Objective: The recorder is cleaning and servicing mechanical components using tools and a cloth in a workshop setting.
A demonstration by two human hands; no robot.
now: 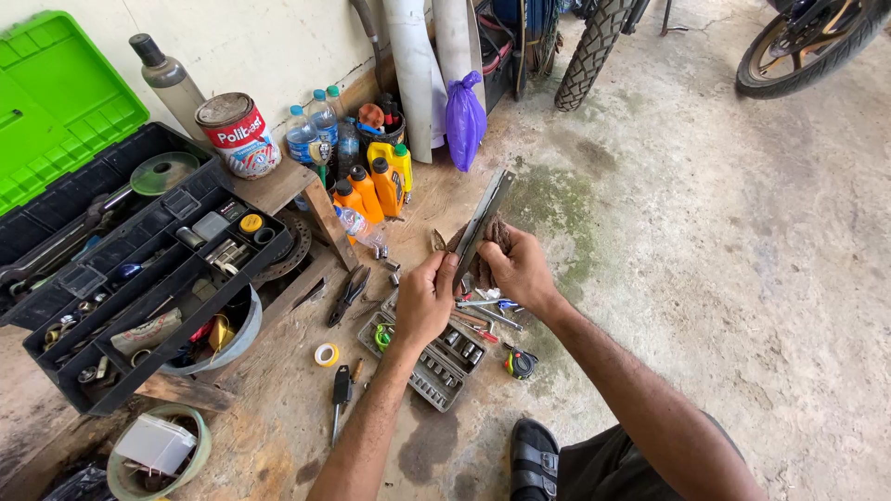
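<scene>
Flat bar [483,221]: bare metal, dull grey sheen, w/ a brown, rough cloth rag [497,243] behind it. Toolbox [111,232]: matt black plastic, glossy green lid. Oil bottles [371,186]: smooth orange/yellow plastic. Socket set [436,357]: shiny metal in grey plastic tray. Floor [705,241]: rough, stained concrete. Bag [464,119]: glossy purple plastic. Sandal [534,459]: matt black, rubbery.

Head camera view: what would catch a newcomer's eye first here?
In the middle, the left hand and right hand hold up a long flat metal bar, with a brown rag behind it. At far left stands an open tool box with a bright green lid. Orange and yellow bottles cluster by the wall, and a socket set lies on the floor below the hands.
</scene>
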